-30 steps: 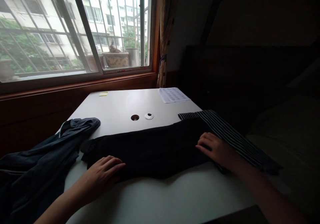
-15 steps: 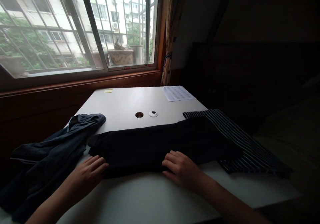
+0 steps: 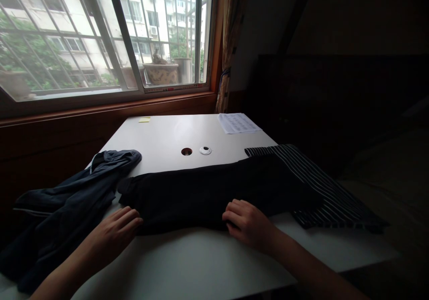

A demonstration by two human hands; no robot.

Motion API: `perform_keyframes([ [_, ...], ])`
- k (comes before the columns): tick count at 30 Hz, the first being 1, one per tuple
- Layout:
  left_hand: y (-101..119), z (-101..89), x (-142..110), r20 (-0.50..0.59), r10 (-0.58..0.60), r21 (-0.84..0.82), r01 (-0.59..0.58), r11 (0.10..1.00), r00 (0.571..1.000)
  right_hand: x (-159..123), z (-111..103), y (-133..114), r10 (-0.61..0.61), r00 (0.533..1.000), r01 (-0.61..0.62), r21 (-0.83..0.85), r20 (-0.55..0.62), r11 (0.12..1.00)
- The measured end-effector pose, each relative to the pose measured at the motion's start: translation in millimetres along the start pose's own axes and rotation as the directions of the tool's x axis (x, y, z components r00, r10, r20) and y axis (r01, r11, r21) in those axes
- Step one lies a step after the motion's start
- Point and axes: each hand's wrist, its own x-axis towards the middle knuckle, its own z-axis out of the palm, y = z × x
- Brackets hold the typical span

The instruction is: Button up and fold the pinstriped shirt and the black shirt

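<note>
A long dark garment (image 3: 201,197), folded lengthwise into a strip that looks like a pair of trousers, lies across the white table (image 3: 187,268). At its near left corner my left hand (image 3: 117,228) has its fingers curled together over the edge. My right hand (image 3: 246,224) pinches the near edge around the middle, thumb below and fingers on top. The right end of the strip rests on a dark garment with white stripes (image 3: 321,188).
A crumpled navy garment with white piping (image 3: 77,202) hangs over the table's left side. Farther back are a round cable hole (image 3: 187,152), its white cover (image 3: 205,150), a yellow sticky note (image 3: 145,119) and printed sheets (image 3: 238,123). A barred window (image 3: 100,45) stands behind.
My right hand has slid slightly to the right along the near edge. My left hand has shifted slightly left. The dark garment lies nearly as before.
</note>
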Motion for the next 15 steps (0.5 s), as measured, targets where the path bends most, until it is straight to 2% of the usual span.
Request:
perform_keyframes([
  [2,-1.9,-2.7,-1.3,0.029,-0.014,-0.018,0.014,1.000,0.999,-1.6,-3.3,1.1,-0.007,0.999,0.008,0.011,-0.041,1.000],
  [7,-4.1,-3.9,-1.8,0.000,-0.018,-0.033,0.018,0.999,1.000,-7.2,-10.3,1.6,-0.034,0.996,0.036,0.026,-0.081,0.999],
  [12,-3.0,2.9,-5.3,0.026,-0.008,-0.005,0.008,1.000,1.000,-13.3,-4.3,2.9,-0.065,0.998,0.065,0.023,0.001,0.998],
  [15,1.5,-5.0,-5.1,0.072,-0.031,-0.014,0.032,0.999,0.997,-15.0,-0.2,5.5,-0.068,0.994,0.064,0.051,0.081,0.997],
])
